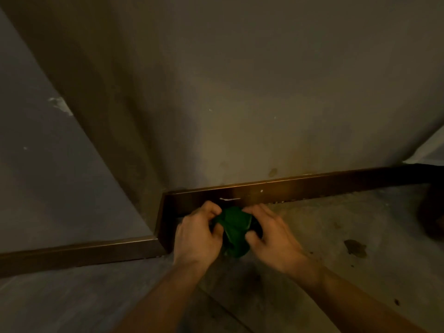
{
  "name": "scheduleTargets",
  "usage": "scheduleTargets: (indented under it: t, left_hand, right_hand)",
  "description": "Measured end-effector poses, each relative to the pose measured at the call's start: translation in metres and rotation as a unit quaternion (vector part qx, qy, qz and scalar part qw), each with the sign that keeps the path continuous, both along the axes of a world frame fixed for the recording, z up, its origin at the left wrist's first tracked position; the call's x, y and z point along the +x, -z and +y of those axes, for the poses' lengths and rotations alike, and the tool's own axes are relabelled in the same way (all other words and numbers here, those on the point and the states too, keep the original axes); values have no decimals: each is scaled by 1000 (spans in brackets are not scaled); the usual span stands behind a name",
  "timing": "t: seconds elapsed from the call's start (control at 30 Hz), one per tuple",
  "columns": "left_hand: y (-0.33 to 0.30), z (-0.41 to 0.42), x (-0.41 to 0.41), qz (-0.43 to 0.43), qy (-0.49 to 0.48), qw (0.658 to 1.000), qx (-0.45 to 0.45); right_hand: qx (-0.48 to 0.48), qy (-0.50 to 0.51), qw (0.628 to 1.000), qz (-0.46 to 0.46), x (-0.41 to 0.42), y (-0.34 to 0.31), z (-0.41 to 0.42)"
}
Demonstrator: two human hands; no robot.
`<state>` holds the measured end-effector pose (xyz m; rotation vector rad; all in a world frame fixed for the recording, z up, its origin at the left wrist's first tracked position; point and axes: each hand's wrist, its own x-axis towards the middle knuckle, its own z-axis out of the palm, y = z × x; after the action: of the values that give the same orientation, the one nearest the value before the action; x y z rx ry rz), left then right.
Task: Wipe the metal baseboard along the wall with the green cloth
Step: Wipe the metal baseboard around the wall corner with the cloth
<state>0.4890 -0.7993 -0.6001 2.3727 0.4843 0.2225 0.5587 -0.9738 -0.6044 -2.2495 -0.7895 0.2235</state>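
**Both hands bunched the green cloth at the foot of the baseboard**

Low in the centre of the frame, the left hand [195,236] and the right hand [271,239] were both closed on the green cloth [234,228], which sat crumpled between them, fingers curled into its folds. The cloth hung just in front of the metal baseboard [300,188], at its lower edge; actual contact could not be made out. The baseboard ran from the right edge of the frame to a corner at centre left, then along the left wall [60,176]. A white streak [228,199] marked the metal directly above the cloth. The stained concrete floor [348,236] filled the lower right.
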Motion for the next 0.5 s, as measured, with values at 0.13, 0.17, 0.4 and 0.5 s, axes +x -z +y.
scheduleTargets:
  t: [0.13, 0.17, 0.4, 0.5]
  left_hand:
    - [11, -4, 9, -11, -72, 993, -90]
    - [14, -5, 10, -15, -81, 990, -116]
    - [35, -5, 5, -50, -66, 980, -179]
    - [45, 1, -1, -44, 18, 997, -63]
  right_hand:
    - [25, -17, 999, 37, -13, 18, 6]
    - [21, -9, 999, 28, -14, 23, 8]
    - [-1, 24, 998, -56, -10, 36, 18]
    - [-22, 34, 998, -57, -8, 42, 14]
